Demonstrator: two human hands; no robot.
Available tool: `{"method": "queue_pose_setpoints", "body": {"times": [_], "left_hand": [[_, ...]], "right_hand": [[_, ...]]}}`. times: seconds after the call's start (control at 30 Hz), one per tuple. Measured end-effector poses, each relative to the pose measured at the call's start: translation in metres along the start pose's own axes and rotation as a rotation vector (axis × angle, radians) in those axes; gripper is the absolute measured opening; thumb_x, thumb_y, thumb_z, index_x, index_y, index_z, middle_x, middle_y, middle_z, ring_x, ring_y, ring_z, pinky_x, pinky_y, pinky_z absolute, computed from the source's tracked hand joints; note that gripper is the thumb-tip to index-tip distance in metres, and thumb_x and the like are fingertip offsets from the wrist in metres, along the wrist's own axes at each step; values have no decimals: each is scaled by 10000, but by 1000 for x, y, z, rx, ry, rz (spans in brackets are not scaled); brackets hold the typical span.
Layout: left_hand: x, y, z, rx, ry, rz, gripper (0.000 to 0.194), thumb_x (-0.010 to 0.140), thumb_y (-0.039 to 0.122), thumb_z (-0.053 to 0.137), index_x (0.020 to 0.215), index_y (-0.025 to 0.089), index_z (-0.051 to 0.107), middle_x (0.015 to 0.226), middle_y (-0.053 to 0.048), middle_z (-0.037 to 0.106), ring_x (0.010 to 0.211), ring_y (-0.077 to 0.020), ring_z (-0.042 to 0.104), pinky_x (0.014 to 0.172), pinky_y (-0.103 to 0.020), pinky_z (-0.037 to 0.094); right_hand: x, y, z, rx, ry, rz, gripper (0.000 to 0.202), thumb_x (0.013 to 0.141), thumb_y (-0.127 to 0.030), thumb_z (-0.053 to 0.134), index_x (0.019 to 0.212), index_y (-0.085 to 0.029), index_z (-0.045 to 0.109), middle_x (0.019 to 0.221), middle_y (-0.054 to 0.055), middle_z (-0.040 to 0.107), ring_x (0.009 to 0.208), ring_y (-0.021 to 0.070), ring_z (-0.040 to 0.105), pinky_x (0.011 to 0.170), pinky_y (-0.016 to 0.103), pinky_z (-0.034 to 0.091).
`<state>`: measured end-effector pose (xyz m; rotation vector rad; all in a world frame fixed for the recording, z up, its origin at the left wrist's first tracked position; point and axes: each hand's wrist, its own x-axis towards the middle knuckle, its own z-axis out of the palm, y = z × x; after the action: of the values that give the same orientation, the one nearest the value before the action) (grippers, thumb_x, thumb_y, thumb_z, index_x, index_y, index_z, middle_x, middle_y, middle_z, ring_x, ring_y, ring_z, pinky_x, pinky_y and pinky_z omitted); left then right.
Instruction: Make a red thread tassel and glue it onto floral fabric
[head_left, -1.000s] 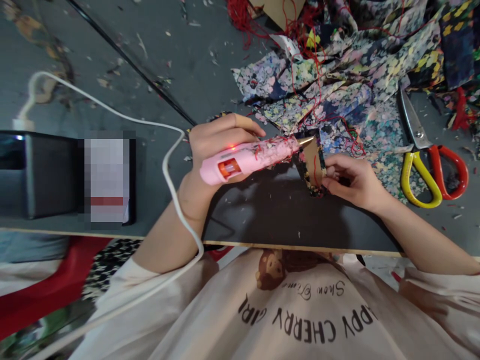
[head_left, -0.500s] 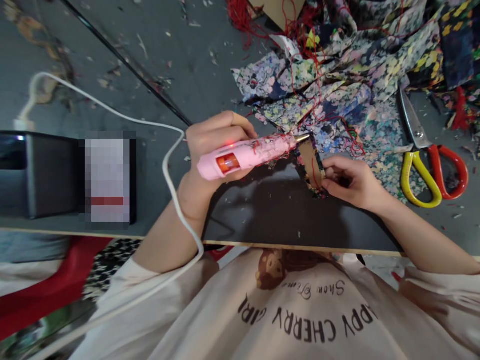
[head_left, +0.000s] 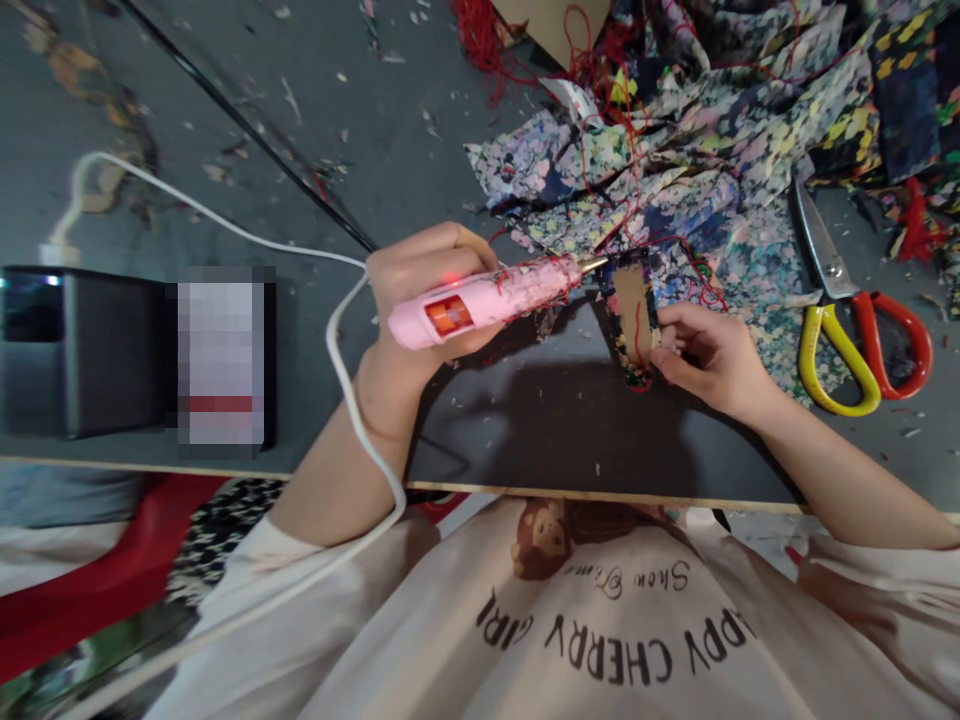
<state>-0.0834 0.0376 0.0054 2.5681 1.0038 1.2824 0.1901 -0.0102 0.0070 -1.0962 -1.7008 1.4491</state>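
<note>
My left hand (head_left: 420, 285) is closed around a pink glue gun (head_left: 480, 303) with bits of thread and scraps stuck to its barrel. A red light glows on it, and its metal nozzle points right. Between the thumb and fingers of my right hand (head_left: 705, 355) is a small cardboard piece (head_left: 628, 305) edged with dark floral fabric. A red thread lies along its bare brown face. The nozzle tip is close to the piece's upper left corner; whether they touch I cannot tell.
Floral fabric scraps (head_left: 697, 190) and tangled red thread (head_left: 484, 40) lie beyond my hands. Scissors (head_left: 840, 290) with one yellow and one red handle rest at right. A white cable (head_left: 337, 340) crosses near my left wrist. A black box (head_left: 112, 350) and a phone (head_left: 270, 370) stand left.
The cardboard piece has turned more upright and shifted slightly right in my right hand. The glue gun's nozzle has drawn back a little to the left and up.
</note>
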Motion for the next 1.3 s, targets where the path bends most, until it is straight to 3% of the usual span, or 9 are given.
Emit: {"method": "queue_pose_setpoints", "body": {"times": [0.53, 0.7, 0.8, 0.93, 1.03, 1.2, 1.3], "left_hand": [[-4, -4, -1, 22, -11, -19, 336, 857, 374, 547, 600, 187, 438, 646, 9, 563, 560, -78, 526, 511, -198, 372], [-5, -7, 1, 38, 38, -72, 250, 850, 378, 607, 695, 193, 541, 694, -10, 624, 598, -98, 572, 556, -222, 430], [-6, -11, 3, 154, 101, -207, 190, 838, 353, 643, 758, 196, 570, 754, -34, 673, 696, -130, 637, 649, -260, 498], [-7, -23, 1, 304, 147, -462, 266, 822, 478, 565, 745, 234, 494, 827, -75, 644, 823, -212, 636, 748, -389, 518], [-8, -33, -4, 341, 99, -598, 110, 833, 341, 518, 856, 245, 470, 1003, -94, 602, 1020, -239, 588, 925, -467, 468], [-6, -55, -6, 370, -27, -849, 279, 701, 157, 594, 938, 216, 461, 1171, -98, 515, 1189, -275, 481, 1051, -508, 391], [-4, -72, -3, 445, -11, -975, 437, 580, 15, 611, 967, 155, 463, 1204, -153, 475, 1208, -305, 440, 1076, -521, 359]], "right_hand": [[-2, 0, -3, 90, 31, 39, 111, 788, -176, 616, 890, -198, 579, 579, -80, 469, 446, 32, 385, 441, 179, 308], [0, 1, -11, 361, 140, 171, 250, 714, -321, 765, 880, -220, 607, 599, -69, 558, 467, 62, 479, 423, 184, 403], [4, 0, -19, 540, 289, 209, 350, 632, -399, 829, 852, -238, 609, 606, -69, 578, 448, 69, 479, 374, 186, 390], [7, -1, -26, 579, 388, 206, 354, 598, -388, 844, 832, -246, 620, 626, -66, 595, 448, 66, 481, 358, 182, 391], [7, 1, -28, 595, 399, 208, 325, 603, -370, 838, 816, -242, 629, 627, -67, 601, 440, 65, 486, 359, 184, 402], [7, -10, -37, 583, 500, 165, 275, 608, -349, 816, 797, -245, 644, 647, -51, 609, 446, 81, 476, 354, 213, 364], [1, -31, -48, 531, 617, 103, 176, 625, -287, 778, 760, -248, 673, 723, -23, 642, 562, 109, 548, 480, 245, 449]]}}
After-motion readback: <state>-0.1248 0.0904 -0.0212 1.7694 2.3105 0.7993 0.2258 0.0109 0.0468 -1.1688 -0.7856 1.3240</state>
